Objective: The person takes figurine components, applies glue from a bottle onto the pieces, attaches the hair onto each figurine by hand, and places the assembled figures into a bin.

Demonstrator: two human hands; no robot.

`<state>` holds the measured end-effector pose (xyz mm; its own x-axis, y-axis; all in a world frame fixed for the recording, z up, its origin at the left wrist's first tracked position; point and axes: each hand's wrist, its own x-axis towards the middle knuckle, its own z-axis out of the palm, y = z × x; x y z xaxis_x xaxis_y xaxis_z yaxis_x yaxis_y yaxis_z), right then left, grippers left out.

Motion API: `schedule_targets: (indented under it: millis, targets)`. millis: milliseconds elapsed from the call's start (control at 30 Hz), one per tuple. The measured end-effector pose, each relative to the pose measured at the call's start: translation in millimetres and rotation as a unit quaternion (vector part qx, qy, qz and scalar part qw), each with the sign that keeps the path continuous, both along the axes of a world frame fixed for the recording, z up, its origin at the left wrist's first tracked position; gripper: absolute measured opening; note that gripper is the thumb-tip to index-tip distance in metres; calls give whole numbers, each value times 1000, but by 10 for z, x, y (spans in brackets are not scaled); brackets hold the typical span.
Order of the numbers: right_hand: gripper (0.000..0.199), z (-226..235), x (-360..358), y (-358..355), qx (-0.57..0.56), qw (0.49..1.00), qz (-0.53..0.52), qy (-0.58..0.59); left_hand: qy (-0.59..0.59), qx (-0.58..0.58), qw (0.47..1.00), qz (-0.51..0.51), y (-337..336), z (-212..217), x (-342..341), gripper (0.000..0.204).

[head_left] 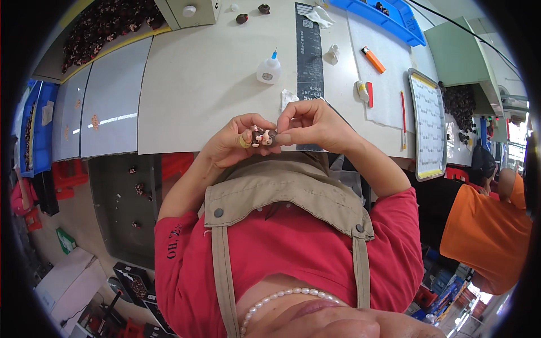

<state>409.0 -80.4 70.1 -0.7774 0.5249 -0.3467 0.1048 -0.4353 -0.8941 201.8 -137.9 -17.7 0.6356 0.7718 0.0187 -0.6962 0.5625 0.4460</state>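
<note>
Between my hands, just over the table's near edge, is a small dark brown and pink figurine. My left hand is closed round it, with a yellowish band on one finger. The thumb and forefinger of my right hand pinch at the figurine's right side; whether they hold a smaller piece cannot be made out. Just beyond my hands lies a crumpled white tissue. A white squeeze bottle with a blue needle tip stands farther off on the table.
To the right lie an orange lighter, a small tube, a red brush and a tray with a printed sheet. A blue bin sits at the back. Many dark pieces fill the far left. A person in orange is at right.
</note>
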Motion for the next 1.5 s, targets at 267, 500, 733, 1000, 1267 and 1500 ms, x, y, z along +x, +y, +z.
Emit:
schedule_targets:
  millis: [267, 500, 733, 1000, 1267, 1500]
  targets:
    - [11, -97, -9, 6, -19, 1000, -10, 8, 83, 47, 995, 17, 4, 82, -90, 43]
    - [12, -155, 2, 3, -7, 1000, -4, 21, 137, 57, 989, 18, 8, 151, -101, 39]
    - [12, -152, 73, 16, -6, 1000, -5, 21, 146, 43, 988, 10, 31, 159, -31, 39]
    - [14, -188, 105, 39, -42, 999, -17, 13, 132, 26, 991, 13, 53, 166, 28, 39]
    - [14, -260, 82, 89, -20, 1000, -13, 18, 143, 20, 989, 22, 27, 100, 12, 41]
    - [16, -376, -80, 94, -36, 994, -79, 68, 64, -25, 990, 123, -76, 36, 29, 49]
